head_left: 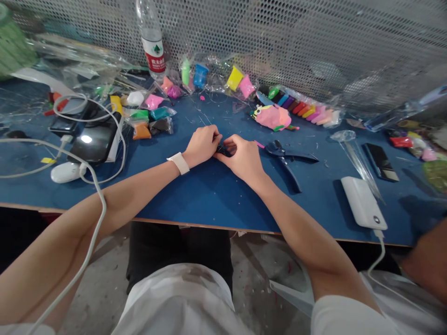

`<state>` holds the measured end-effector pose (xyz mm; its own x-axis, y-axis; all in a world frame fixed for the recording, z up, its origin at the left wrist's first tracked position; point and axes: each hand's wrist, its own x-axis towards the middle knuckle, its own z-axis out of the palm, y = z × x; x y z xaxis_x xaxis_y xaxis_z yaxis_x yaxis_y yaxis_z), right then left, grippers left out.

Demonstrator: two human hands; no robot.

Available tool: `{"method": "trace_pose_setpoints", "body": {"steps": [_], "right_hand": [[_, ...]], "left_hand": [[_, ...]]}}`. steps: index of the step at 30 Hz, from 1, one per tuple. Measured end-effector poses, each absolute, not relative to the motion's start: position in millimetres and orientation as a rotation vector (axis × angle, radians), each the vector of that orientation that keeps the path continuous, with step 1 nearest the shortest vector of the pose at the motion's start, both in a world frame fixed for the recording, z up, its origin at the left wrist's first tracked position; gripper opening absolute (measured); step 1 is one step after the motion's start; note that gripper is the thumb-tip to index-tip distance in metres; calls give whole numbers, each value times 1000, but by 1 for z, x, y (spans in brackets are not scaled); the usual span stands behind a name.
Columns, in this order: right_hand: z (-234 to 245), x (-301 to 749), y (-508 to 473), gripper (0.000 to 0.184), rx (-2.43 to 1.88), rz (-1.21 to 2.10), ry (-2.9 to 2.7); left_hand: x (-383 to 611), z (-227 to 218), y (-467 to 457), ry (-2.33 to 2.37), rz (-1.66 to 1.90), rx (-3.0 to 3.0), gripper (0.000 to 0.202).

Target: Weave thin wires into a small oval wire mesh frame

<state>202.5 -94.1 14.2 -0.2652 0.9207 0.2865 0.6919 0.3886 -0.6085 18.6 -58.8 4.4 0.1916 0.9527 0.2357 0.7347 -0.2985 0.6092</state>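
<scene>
My left hand (201, 145), with a pale band on the wrist, is closed at the middle of the blue table. Facing it, my right hand (243, 158) has its fingers curled in. Between their fingertips both hands hold a small black piece (222, 149), mostly hidden by the fingers; its kind I cannot make out. Just right of my right hand lie dark blue-handled pliers (283, 158) with the handles spread. Behind them rests a pink clay fish figure (272, 116) with a yellow and green head.
Bagged clay (141, 130) and a water bottle (153, 51) stand back left. A clay strip pack (303, 108) lies back right. Phones (92, 142) and a white cable (98, 186) are left; the cable crosses my left arm. A power bank (363, 202) and a person's arm (428, 260) are right.
</scene>
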Motion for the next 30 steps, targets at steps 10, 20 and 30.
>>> {"method": "trace_pose_setpoints", "body": {"steps": [10, 20, 30], "right_hand": [[13, 202, -94, 31, -1414, 475, -2069], [13, 201, -95, 32, -1419, 463, -2091], [11, 204, -94, 33, -1373, 475, -2091]], "left_hand": [[11, 3, -39, 1527, 836, 2084, 19], [11, 15, -48, 1533, 729, 2301, 16], [16, 7, -49, 1564, 628, 2272, 24]]}}
